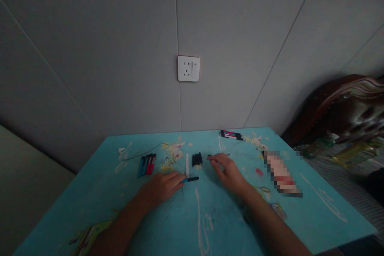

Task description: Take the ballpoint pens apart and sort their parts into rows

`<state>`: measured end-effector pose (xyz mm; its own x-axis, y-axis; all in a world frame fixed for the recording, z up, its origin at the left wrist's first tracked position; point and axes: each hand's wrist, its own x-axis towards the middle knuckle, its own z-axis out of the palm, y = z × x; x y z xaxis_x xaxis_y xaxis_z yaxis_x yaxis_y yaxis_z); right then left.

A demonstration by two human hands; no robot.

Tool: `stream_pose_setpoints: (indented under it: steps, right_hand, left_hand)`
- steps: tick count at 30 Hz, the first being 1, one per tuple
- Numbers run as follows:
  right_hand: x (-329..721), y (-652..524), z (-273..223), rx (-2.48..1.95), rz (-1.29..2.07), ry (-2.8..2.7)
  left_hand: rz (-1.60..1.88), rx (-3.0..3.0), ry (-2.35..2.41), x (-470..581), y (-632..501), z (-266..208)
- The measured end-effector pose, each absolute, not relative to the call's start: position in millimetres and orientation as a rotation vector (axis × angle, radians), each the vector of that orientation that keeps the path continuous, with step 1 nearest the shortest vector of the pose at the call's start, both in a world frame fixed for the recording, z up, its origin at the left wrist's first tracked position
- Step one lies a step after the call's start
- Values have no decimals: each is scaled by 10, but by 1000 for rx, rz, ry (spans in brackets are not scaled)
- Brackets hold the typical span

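My left hand [166, 186] is closed on a blue pen barrel [189, 179] with a black end, held low over the tabletop and pointing right. My right hand [227, 171] pinches a small dark piece [209, 157]; the fingers cover part of it, so its kind is unclear. Between the hands lie several short black pen parts [197, 159] in a row. Thin white sticks [187, 164], which look like refills, lie beside them. Blue and red pen barrels [147, 165] with dark ends are lined up beyond my left hand.
Several slim pens [231, 135] lie together at the table's back edge. A blurred-out long pink item [280, 173] rests on the right of the blue patterned table [168, 232]. The wall with a socket [189, 68] rises behind; a dark tufted seat [354, 108] stands at right.
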<state>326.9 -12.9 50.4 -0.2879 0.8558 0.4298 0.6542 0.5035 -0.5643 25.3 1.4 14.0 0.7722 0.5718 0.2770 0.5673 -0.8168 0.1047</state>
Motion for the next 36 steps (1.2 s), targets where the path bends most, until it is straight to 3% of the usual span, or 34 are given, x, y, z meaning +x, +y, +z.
stream_pose_setpoints:
  steps: [3,8,22,36]
  right_hand:
    - [2912,-320,523,-1041,518,-2287]
    - [2804,-361,387,-1089,639,-2363]
    - [2739,-310,291,-1057,-114,-2547]
    - [2715,-310,214,-1151,412,-2280]
  left_hand:
    - [480,3047,907,296,-27,176]
    - [572,3128,805,310,-49,152]
    - [463,2523,923,336,-65,228]
    - [416,2902,941,231,-13,135]
